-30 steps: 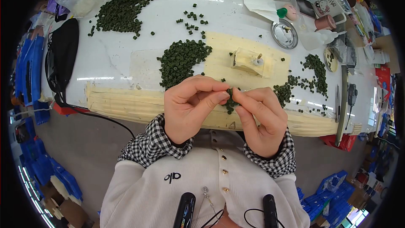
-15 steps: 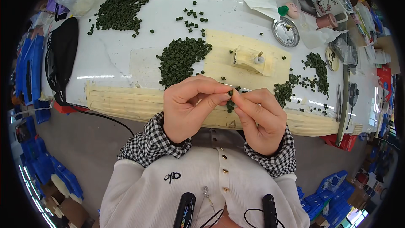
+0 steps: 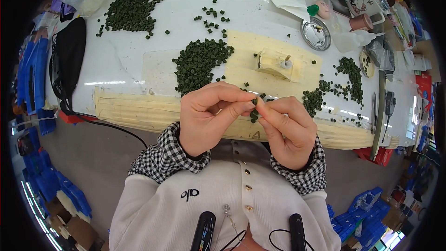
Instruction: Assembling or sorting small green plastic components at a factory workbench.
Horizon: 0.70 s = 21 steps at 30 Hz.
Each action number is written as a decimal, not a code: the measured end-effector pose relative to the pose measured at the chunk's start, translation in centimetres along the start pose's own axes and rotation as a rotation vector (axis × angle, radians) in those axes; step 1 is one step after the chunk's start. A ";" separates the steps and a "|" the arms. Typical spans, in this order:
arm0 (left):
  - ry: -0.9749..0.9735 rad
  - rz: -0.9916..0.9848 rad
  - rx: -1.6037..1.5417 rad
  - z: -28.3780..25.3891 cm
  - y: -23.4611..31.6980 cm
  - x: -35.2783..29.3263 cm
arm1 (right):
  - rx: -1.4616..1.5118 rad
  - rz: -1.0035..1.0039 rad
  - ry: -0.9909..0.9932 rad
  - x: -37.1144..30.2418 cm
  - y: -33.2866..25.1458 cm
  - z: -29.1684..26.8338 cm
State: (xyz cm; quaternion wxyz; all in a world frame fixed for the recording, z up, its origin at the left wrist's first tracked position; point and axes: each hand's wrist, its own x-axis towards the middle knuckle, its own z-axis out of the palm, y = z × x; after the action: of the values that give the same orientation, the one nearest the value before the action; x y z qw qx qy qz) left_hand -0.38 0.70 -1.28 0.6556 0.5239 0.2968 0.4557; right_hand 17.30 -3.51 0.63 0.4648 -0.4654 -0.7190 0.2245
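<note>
My left hand [image 3: 206, 121] pinches a small dark green round part [image 3: 254, 102] between thumb and index finger, just above the table's front edge. From the other side, my right hand [image 3: 291, 132] presses the tip of its index finger against the same part; its thumb lies a little lower and its other fingers are curled. Right below the fingertips show a few more green parts [image 3: 254, 116], partly hidden. Beyond my left hand a dense pile of the same small spool-like green parts [image 3: 197, 67] lies on the white table [image 3: 125, 60].
A tape-covered block with a short upright peg [image 3: 278, 64] sits on a yellowish taped patch [image 3: 246, 46]. Smaller heaps of green parts [image 3: 313, 101] lie to the right, a large heap [image 3: 134, 7] far left. A round metal lid [image 3: 316, 33], tweezers [image 3: 374, 111] and a black bag [image 3: 69, 60] flank them.
Both hands keep almost the same pose around the small green part. The view has shifted very slightly; nothing has visibly been let go.
</note>
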 end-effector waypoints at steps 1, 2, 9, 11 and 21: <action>0.003 -0.011 -0.005 0.0 0.0 0.0 | 0.002 0.001 0.000 0.0 0.0 0.0; 0.008 -0.023 -0.010 0.0 0.0 0.1 | -0.010 0.002 -0.006 0.0 0.1 0.0; -0.037 0.170 0.567 0.2 0.2 0.6 | -0.134 0.132 0.116 -0.8 0.9 -1.8; -0.063 0.292 0.739 0.2 -0.5 0.8 | -0.141 0.173 0.213 -0.9 1.1 -2.1; -0.046 0.295 0.884 -1.8 0.5 0.8 | -0.143 0.186 0.234 -0.9 1.2 -2.0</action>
State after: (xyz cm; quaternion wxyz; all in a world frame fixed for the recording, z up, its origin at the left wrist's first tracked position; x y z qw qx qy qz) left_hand -1.76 2.18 -1.22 0.3042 0.7994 0.3703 0.3622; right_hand 19.76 -3.98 0.29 0.4883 -0.5850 -0.6277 0.1592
